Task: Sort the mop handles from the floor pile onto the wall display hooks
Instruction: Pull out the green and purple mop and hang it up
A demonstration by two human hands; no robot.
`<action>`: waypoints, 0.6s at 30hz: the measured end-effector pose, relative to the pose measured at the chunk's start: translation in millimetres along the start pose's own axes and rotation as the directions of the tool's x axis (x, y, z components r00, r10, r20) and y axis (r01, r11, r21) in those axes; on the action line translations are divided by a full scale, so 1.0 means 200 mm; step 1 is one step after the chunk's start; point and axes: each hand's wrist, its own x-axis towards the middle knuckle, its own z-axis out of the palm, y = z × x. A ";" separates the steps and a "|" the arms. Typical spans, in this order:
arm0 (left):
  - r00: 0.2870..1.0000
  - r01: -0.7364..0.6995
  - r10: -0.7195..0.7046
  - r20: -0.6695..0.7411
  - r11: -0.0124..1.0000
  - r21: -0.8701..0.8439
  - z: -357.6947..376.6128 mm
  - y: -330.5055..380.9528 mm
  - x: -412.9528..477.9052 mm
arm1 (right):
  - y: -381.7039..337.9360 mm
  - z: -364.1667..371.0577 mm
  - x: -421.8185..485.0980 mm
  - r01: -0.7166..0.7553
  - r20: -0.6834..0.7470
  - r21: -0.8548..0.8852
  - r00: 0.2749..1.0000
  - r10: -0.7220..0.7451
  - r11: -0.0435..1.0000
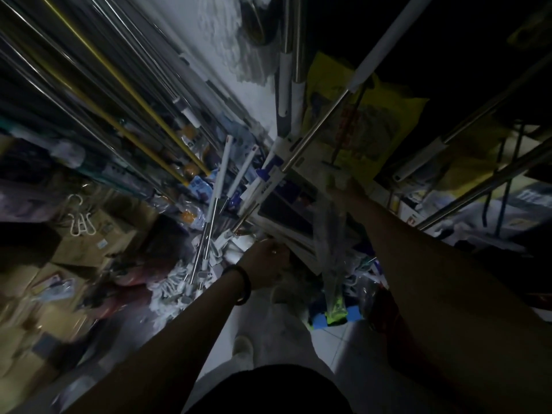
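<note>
The scene is dim. A steel mop handle (313, 130) with a white grip leans up from the floor pile toward the upper right. My left hand (265, 259), a dark bracelet on its wrist, reaches down into the pile just below that handle's foot. Its back faces me and its fingers are hidden, so what it holds cannot be made out. My right hand (342, 189) grips the top of a long clear plastic sleeve (330, 258) with a yellow-green end that hangs down to the floor. Two more white-and-steel handles (213, 201) lie tilted in the pile to the left.
Many steel handles and a yellow one (119, 85) hang along the left wall. More handles (478, 186) slant in from the right. White string mop heads (176, 283) and cardboard boxes (98, 249) crowd the floor at left. A yellow bag (385, 115) hangs behind. Pale tiles (343, 339) show below.
</note>
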 end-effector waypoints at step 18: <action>0.976 0.209 -0.214 -0.048 0.973 -0.099 -0.04 -0.21 -0.03 | -0.07 0.35 0.18 0.044 -0.009 -0.176 0.999 -0.046 0.983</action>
